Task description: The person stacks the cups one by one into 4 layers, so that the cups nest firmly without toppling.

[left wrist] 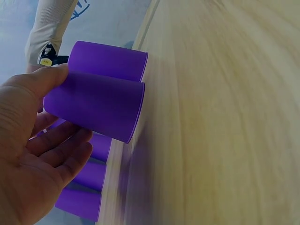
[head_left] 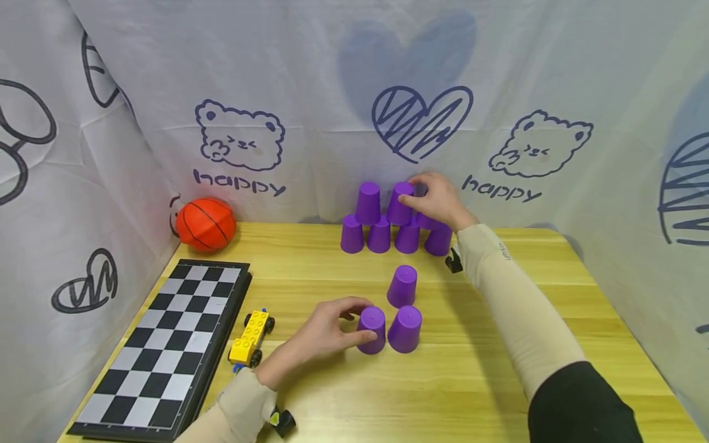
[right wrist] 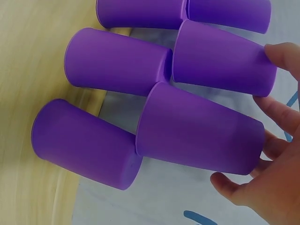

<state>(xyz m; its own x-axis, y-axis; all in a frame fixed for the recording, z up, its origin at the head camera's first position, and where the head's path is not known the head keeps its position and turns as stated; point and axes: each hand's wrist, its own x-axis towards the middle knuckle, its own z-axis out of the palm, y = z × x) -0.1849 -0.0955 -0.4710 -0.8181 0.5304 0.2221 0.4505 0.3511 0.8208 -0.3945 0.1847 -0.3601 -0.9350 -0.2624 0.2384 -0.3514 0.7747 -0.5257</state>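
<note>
Ten purple cups are on the wooden table (head_left: 498,394), all upside down, plain and smooth, narrower at the closed top. Seven are in the stack at the back by the curtain (head_left: 310,92): four in the bottom row and three on top. The third top cup (head_left: 425,220) is mostly hidden behind the right hand (head_left: 437,200). Three more cups stand in a loose group nearer to the person.

The left hand (head_left: 324,335) curls around the front left cup (head_left: 372,330), thumb on one side and fingers on the other; the front right cup (head_left: 405,328) is just beside it and the lone cup (head_left: 402,285) is behind them. The right hand, fingers only loosely bent, touches the middle top cup (head_left: 400,203) with its fingertips; whether it really grips, I cannot tell.

The right wrist view shows the open fingers (right wrist: 286,56) against the cup tops. Only the head view shows the orange basketball (head_left: 205,224), the chessboard (head_left: 160,344) and the yellow brick car (head_left: 252,337) at the left.
</note>
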